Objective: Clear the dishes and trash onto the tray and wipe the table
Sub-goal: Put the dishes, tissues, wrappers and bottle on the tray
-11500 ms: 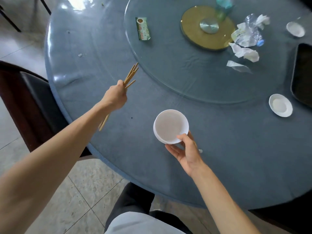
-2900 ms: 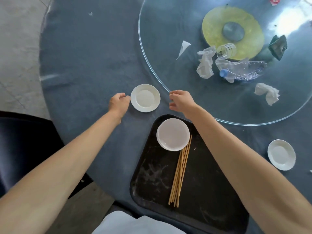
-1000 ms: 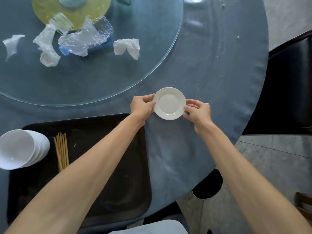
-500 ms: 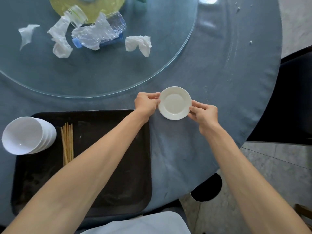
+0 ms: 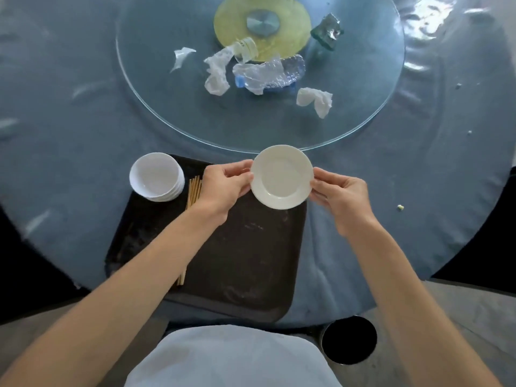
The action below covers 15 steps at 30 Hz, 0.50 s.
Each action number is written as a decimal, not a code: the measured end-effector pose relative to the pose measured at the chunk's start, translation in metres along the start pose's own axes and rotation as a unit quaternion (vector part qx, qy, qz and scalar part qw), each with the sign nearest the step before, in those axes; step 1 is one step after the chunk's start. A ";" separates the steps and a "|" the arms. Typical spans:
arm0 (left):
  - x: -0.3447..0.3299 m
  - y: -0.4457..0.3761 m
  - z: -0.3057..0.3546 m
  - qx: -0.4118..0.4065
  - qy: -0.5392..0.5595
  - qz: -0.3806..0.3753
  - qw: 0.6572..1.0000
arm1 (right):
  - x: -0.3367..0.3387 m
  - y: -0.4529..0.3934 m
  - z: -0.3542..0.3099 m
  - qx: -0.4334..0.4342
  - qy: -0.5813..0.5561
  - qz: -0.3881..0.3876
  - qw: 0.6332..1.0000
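2 hands hold 1 small white plate above the far right corner of the black tray, which lies on the blue-covered round table at the near edge. At the tray's far left corner stands a stack of white bowls, its rim overhanging the tray edge. Just to the right of the stack lies a bundle of wooden chopsticks, partly hidden under the left forearm. The left hand pinches the plate's left rim between thumb and curled fingers. The right hand pinches the right rim the same way. The plate is tilted slightly toward the camera. Beyond the plate, on the glass turntable, lie from left to right: a torn white scrap, a crumpled tissue, a crushed plastic bottle, a second crumpled tissue and a green wrapper.
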<state>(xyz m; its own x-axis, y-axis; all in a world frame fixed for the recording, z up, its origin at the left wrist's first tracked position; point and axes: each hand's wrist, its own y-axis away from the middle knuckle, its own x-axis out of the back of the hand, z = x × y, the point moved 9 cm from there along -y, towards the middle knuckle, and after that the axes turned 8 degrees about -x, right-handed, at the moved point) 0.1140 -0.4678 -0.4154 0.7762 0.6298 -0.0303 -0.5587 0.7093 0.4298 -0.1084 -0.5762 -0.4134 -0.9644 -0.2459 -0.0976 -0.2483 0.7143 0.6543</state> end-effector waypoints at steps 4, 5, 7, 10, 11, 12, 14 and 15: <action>0.083 0.037 -0.027 0.044 0.026 0.045 0.998 | -0.059 0.022 0.049 -0.059 0.055 0.007 0.997; 0.105 0.045 -0.038 0.055 0.027 0.062 0.996 | -0.075 0.027 0.062 -0.073 0.078 0.012 0.994; 0.147 0.059 -0.059 0.073 0.028 0.096 0.992 | -0.106 0.037 0.090 -0.088 0.127 0.022 0.988; 0.202 0.078 -0.088 0.097 0.017 0.142 0.985 | -0.150 0.045 0.129 -0.091 0.192 0.030 0.977; 0.217 0.083 -0.096 0.103 0.011 0.151 0.983 | -0.163 0.046 0.142 -0.093 0.209 0.027 0.973; 0.231 0.086 -0.103 0.108 0.008 0.161 0.981 | -0.175 0.046 0.153 -0.097 0.221 0.025 0.970; 0.255 0.089 -0.113 0.119 0.019 0.180 0.976 | -0.196 0.048 0.173 -0.111 0.234 0.022 0.966; 0.265 0.089 -0.116 0.124 0.031 0.191 0.973 | -0.206 0.050 0.181 -0.116 0.239 0.019 0.964</action>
<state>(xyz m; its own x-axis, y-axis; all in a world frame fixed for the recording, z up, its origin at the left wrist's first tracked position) 0.2360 -0.2010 -0.4899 0.5018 0.8561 0.1237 -0.7101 0.3261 0.6241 0.0618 -0.3715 -0.4966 -0.8067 -0.5352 0.2505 -0.1319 0.5763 0.8065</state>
